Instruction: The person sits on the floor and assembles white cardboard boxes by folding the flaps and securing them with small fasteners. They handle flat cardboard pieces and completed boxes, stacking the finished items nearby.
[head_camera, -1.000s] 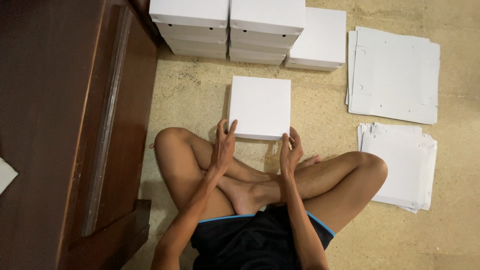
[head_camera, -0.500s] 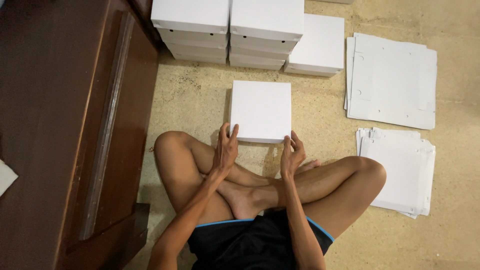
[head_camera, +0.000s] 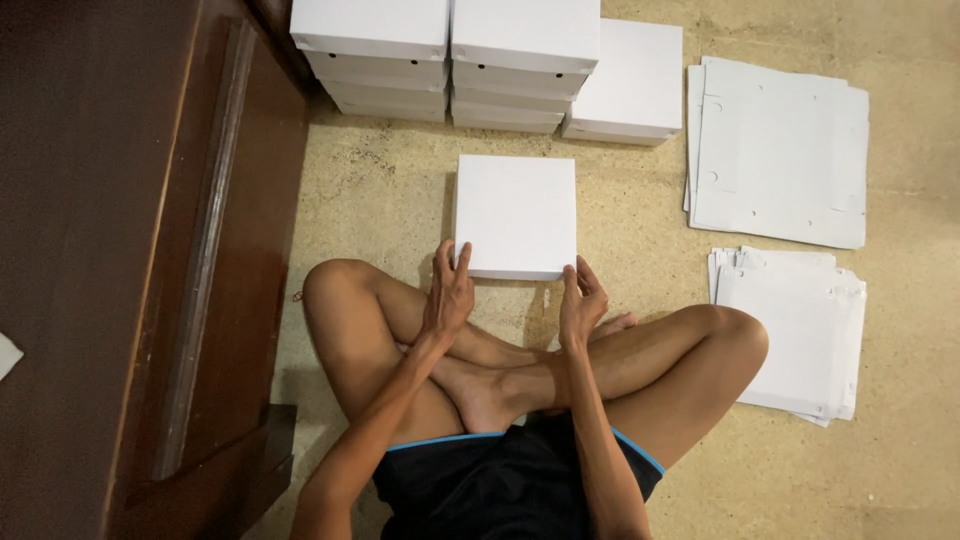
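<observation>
Prob. home workshop: stacked white boxes (head_camera: 452, 60)

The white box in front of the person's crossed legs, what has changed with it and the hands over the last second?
Very little. The white box lies flat on the floor, with the left hand and right hand at its near corners as before; any shift is too slight to tell. The stacked boxes and flat cardboard sheets stayed where they were.
</observation>
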